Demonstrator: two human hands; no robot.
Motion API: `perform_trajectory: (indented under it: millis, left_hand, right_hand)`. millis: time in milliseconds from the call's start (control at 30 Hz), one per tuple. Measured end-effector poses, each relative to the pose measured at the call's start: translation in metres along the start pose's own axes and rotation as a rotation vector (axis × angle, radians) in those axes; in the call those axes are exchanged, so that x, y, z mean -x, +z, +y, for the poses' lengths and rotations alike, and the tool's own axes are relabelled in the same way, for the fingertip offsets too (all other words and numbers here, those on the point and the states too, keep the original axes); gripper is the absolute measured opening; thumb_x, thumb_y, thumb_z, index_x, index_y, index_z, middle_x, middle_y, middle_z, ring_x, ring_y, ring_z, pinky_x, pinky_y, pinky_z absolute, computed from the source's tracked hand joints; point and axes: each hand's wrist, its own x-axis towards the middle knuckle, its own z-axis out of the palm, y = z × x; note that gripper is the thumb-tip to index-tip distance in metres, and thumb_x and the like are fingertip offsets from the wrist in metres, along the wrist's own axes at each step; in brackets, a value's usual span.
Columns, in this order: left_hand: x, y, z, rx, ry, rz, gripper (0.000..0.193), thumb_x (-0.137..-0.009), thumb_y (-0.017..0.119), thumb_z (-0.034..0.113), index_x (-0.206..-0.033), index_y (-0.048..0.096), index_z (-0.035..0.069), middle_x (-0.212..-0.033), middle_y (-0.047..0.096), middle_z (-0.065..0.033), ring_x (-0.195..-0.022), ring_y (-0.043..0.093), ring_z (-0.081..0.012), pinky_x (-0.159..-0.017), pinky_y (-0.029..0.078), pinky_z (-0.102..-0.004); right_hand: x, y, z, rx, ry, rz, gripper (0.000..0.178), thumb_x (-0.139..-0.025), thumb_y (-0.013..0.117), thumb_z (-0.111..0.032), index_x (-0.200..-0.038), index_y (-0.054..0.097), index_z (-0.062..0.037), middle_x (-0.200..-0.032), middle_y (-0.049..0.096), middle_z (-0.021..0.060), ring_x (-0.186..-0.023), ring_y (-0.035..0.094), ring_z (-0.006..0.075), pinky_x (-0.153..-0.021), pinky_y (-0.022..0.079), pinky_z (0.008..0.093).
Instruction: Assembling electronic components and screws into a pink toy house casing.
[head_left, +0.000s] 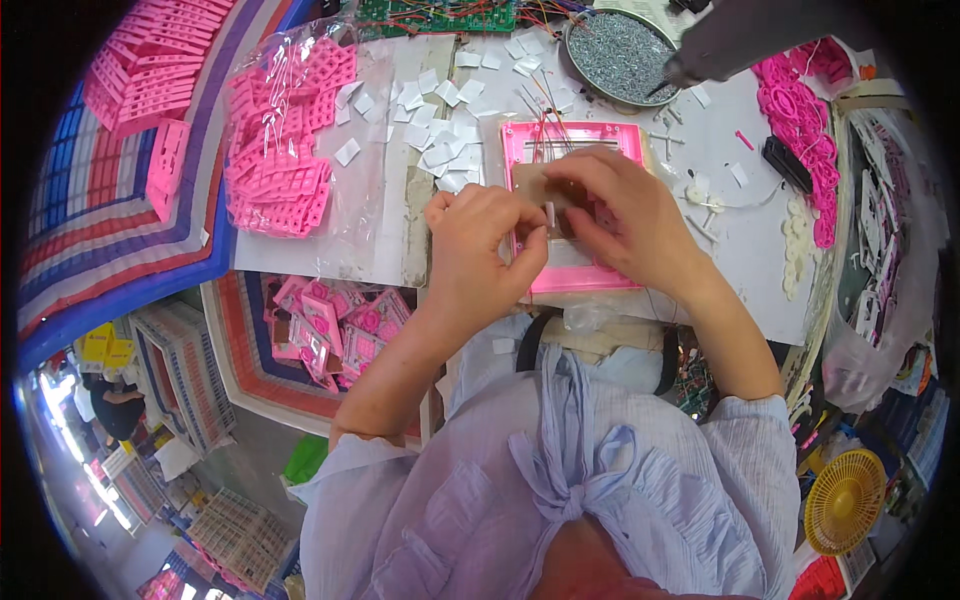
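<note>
Grip unclear, your left hand (486, 250) and right hand (640, 215) curl over a pink rectangular casing (588, 279), nearer you than the screw dish (619, 58), its long axis and wired end pointing away.

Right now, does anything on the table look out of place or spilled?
Nothing looks clearly damaged. The white squares look untidy: they lie scattered and overlapping on the table, mostly left of the pink frame; spilled or laid so, I cannot tell. One small pink stick lies loose near a black part.
</note>
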Motion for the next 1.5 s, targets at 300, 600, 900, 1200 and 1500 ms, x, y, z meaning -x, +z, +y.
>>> perform_trajectory:
  millis: [300, 600, 900, 1200, 1500]
  left_hand:
    - [0.002, -0.008, 0.002, -0.098, 0.032, -0.025, 0.012, -0.074, 0.073, 0.014, -0.084, 0.067, 0.015, -0.083, 0.065, 0.0032, -0.084, 0.060, -0.0174, -0.084, 0.030, -0.0396]
    - [0.021, -0.022, 0.001, -0.157, -0.058, 0.073, 0.015, -0.075, 0.069, 0.007, -0.089, 0.066, 0.012, -0.085, 0.064, 0.0004, -0.082, 0.058, -0.0190, -0.083, 0.031, -0.0377]
    - [0.029, -0.028, 0.008, -0.127, -0.068, 0.026, 0.015, -0.076, 0.071, 0.008, -0.090, 0.067, 0.013, -0.085, 0.065, 0.0005, -0.083, 0.059, -0.0189, -0.083, 0.031, -0.0378]
    - [0.014, -0.010, 0.014, -0.117, -0.026, -0.090, 0.017, -0.077, 0.076, 0.009, -0.091, 0.070, 0.015, -0.085, 0.067, 0.0058, -0.084, 0.061, -0.0149, -0.085, 0.032, -0.0362]
    - [0.013, -0.006, 0.011, -0.064, -0.052, -0.081, 0.013, -0.077, 0.073, 0.007, -0.087, 0.068, 0.014, -0.083, 0.067, 0.0040, -0.081, 0.060, -0.0158, -0.084, 0.031, -0.0370]
  right_hand:
    - [-0.008, -0.004, 0.002, -0.037, -0.049, -0.213, 0.030, -0.081, 0.063, -0.004, -0.110, 0.066, -0.0086, -0.091, 0.071, 0.0074, -0.089, 0.065, 0.0296, -0.078, 0.053, 0.0400]
    - [-0.008, -0.009, -0.016, 0.032, -0.157, -0.445, 0.032, -0.072, 0.069, -0.005, -0.103, 0.067, -0.0070, -0.094, 0.069, 0.0081, -0.098, 0.060, 0.0314, -0.080, 0.052, 0.0424]
    - [-0.004, -0.004, -0.007, 0.078, -0.288, -0.365, 0.020, -0.073, 0.075, -0.012, -0.092, 0.070, -0.0079, -0.088, 0.067, 0.0067, -0.093, 0.059, 0.0288, -0.078, 0.051, 0.0406]
    - [0.001, -0.009, -0.003, -0.168, 0.141, -0.183, 0.014, -0.080, 0.074, -0.011, -0.093, 0.072, -0.0064, -0.074, 0.065, 0.0054, -0.080, 0.056, 0.0198, -0.067, 0.050, 0.0332]
    - [0.000, -0.009, -0.003, -0.176, 0.161, -0.187, 0.013, -0.080, 0.073, -0.010, -0.091, 0.070, -0.0060, -0.074, 0.064, 0.0047, -0.078, 0.055, 0.0193, -0.067, 0.049, 0.0329]
